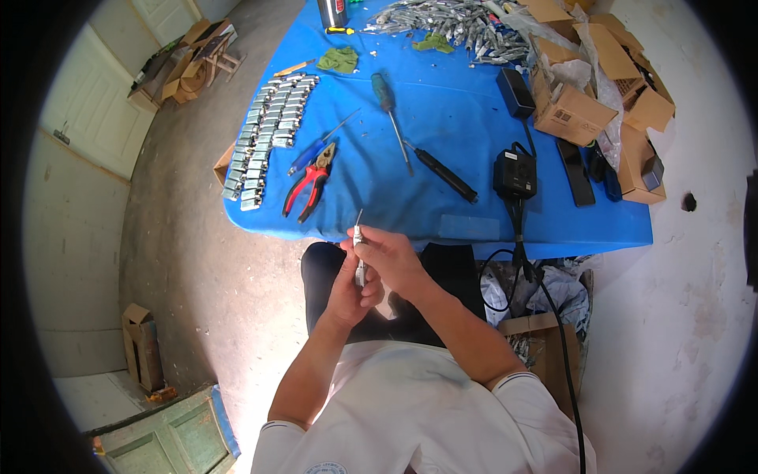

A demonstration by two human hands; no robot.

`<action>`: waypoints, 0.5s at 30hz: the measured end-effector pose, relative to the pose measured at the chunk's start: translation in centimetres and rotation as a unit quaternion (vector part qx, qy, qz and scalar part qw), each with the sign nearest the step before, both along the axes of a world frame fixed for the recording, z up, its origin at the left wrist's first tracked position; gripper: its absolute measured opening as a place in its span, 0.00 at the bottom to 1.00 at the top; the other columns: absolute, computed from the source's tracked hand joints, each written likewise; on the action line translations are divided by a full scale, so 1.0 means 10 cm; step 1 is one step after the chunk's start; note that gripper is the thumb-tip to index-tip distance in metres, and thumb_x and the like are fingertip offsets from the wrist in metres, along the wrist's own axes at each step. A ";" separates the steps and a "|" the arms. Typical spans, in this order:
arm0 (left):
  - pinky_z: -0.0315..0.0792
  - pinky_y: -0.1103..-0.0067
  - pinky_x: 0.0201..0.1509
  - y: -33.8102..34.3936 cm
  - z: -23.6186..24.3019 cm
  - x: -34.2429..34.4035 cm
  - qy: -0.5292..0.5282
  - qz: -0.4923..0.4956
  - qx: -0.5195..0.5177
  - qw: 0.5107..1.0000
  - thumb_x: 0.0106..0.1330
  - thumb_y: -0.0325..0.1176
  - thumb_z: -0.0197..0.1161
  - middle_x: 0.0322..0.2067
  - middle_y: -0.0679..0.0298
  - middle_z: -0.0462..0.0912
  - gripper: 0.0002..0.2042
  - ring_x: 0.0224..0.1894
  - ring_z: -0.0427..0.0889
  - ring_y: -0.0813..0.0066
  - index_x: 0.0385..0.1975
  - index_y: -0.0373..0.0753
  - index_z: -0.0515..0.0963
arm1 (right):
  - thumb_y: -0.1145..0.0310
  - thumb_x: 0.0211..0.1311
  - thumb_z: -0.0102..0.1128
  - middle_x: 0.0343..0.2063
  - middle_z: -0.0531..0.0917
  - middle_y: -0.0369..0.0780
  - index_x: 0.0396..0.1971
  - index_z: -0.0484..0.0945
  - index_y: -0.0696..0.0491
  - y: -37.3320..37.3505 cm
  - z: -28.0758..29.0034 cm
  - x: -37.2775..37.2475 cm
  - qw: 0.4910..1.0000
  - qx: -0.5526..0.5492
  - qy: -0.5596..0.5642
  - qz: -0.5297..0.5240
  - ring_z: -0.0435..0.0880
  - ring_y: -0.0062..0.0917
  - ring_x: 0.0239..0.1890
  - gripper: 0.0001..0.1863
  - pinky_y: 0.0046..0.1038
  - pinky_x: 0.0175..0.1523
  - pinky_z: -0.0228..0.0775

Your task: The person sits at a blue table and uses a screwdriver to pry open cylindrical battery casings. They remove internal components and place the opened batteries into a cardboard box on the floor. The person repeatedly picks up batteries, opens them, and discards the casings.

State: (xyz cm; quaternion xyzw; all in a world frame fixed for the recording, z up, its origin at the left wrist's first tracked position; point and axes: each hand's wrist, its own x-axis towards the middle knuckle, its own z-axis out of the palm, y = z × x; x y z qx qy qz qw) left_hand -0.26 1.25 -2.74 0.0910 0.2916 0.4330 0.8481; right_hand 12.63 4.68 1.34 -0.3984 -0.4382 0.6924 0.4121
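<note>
Both hands meet over my lap, just off the near edge of the blue-covered table. Between them is a slim silver-and-white part held upright, a thin metal pin sticking up from its top. My left hand wraps the lower part of it. The fingers of my right hand pinch its upper end; they partly hide it, so its exact kind cannot be made out. Beyond the hands lie red-and-black pliers, a blue-handled screwdriver, a green-handled screwdriver and a black rod-shaped tool with a thin tip.
Rows of small silver metal parts line the table's left side. A heap of silvery parts covers the back, near green cloths. At right are a black power box with hanging cables, a phone and open cardboard boxes.
</note>
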 end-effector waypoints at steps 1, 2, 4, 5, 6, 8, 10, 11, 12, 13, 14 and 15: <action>0.53 0.88 0.15 0.00 0.02 -0.02 0.011 -0.010 0.013 1.000 0.67 0.61 0.45 0.15 0.72 0.64 0.24 0.13 0.60 0.84 0.25 0.45 0.69 | 0.69 0.63 0.52 0.42 0.82 0.40 0.51 0.73 0.60 0.01 0.00 0.02 0.999 -0.019 0.020 0.016 0.73 0.12 0.23 0.18 0.16 0.31 0.71; 0.53 0.88 0.15 0.00 0.03 -0.04 0.021 -0.019 0.026 0.999 0.66 0.61 0.46 0.15 0.72 0.64 0.24 0.13 0.60 0.83 0.24 0.45 0.69 | 0.69 0.63 0.52 0.43 0.81 0.40 0.51 0.73 0.60 0.01 0.01 0.02 0.999 -0.024 0.033 0.024 0.73 0.12 0.23 0.18 0.16 0.31 0.71; 0.53 0.87 0.15 -0.01 0.05 -0.05 0.050 -0.015 0.047 0.998 0.67 0.60 0.47 0.15 0.71 0.64 0.23 0.14 0.61 0.83 0.24 0.44 0.68 | 0.70 0.63 0.52 0.44 0.81 0.42 0.50 0.73 0.61 0.02 0.02 0.03 0.997 -0.033 0.060 0.042 0.73 0.13 0.24 0.18 0.18 0.32 0.72; 0.53 0.86 0.15 -0.01 0.06 -0.06 0.064 -0.014 0.058 0.996 0.67 0.59 0.48 0.15 0.71 0.64 0.23 0.14 0.61 0.83 0.24 0.44 0.68 | 0.70 0.63 0.52 0.45 0.80 0.42 0.50 0.73 0.61 0.02 0.02 0.05 0.996 -0.038 0.068 0.053 0.74 0.14 0.26 0.18 0.18 0.34 0.72; 0.53 0.87 0.15 0.00 0.08 -0.06 0.096 -0.009 0.067 0.993 0.67 0.59 0.48 0.15 0.71 0.64 0.23 0.14 0.60 0.83 0.24 0.44 0.67 | 0.70 0.63 0.52 0.46 0.80 0.42 0.51 0.73 0.62 0.03 0.02 0.07 0.994 -0.042 0.076 0.065 0.75 0.15 0.28 0.18 0.19 0.36 0.72; 0.52 0.87 0.15 0.02 0.12 -0.05 0.159 -0.002 0.085 0.984 0.67 0.58 0.49 0.15 0.71 0.63 0.23 0.14 0.60 0.84 0.24 0.43 0.67 | 0.70 0.65 0.51 0.46 0.80 0.42 0.51 0.73 0.61 0.05 0.00 0.11 0.993 -0.041 0.084 0.078 0.75 0.15 0.28 0.17 0.19 0.37 0.72; 0.51 0.87 0.14 0.03 0.18 -0.05 0.209 -0.018 0.096 0.973 0.67 0.57 0.49 0.14 0.71 0.62 0.23 0.13 0.58 0.85 0.24 0.42 0.66 | 0.70 0.67 0.49 0.45 0.81 0.40 0.52 0.72 0.60 0.07 -0.04 0.14 0.993 -0.030 0.083 0.079 0.74 0.13 0.25 0.17 0.18 0.35 0.72; 0.50 0.87 0.14 0.03 0.19 -0.05 0.235 -0.025 0.102 0.966 0.68 0.57 0.49 0.14 0.72 0.62 0.22 0.13 0.58 0.85 0.24 0.42 0.66 | 0.71 0.67 0.49 0.45 0.81 0.40 0.53 0.72 0.60 0.07 -0.03 0.16 0.995 -0.020 0.067 0.076 0.75 0.14 0.26 0.17 0.18 0.36 0.72; 0.49 0.87 0.14 0.02 0.18 -0.04 0.243 -0.022 0.104 0.964 0.68 0.57 0.49 0.14 0.72 0.61 0.22 0.13 0.57 0.86 0.24 0.42 0.66 | 0.72 0.66 0.49 0.44 0.81 0.40 0.53 0.72 0.61 0.07 -0.03 0.18 0.996 -0.010 0.051 0.074 0.75 0.15 0.27 0.17 0.19 0.37 0.72; 0.48 0.87 0.13 0.02 0.17 -0.03 0.252 -0.019 0.106 0.962 0.68 0.57 0.48 0.14 0.72 0.61 0.22 0.12 0.57 0.86 0.24 0.42 0.66 | 0.73 0.66 0.50 0.43 0.81 0.40 0.53 0.72 0.61 0.07 -0.02 0.19 0.997 -0.001 0.035 0.071 0.76 0.16 0.28 0.17 0.19 0.39 0.72; 0.48 0.87 0.13 0.02 0.16 -0.01 0.259 -0.018 0.108 0.960 0.69 0.56 0.48 0.14 0.73 0.61 0.22 0.12 0.56 0.87 0.23 0.43 0.66 | 0.73 0.65 0.51 0.42 0.81 0.40 0.51 0.73 0.61 0.06 -0.04 0.18 0.999 0.032 0.016 0.034 0.77 0.16 0.29 0.16 0.19 0.39 0.72; 0.48 0.88 0.13 0.03 0.14 0.02 0.272 -0.003 0.110 0.956 0.69 0.56 0.48 0.14 0.73 0.60 0.22 0.12 0.56 0.87 0.23 0.43 0.66 | 0.74 0.64 0.52 0.40 0.82 0.40 0.50 0.74 0.62 0.04 -0.07 0.16 0.998 0.065 -0.003 -0.003 0.79 0.17 0.30 0.15 0.19 0.39 0.72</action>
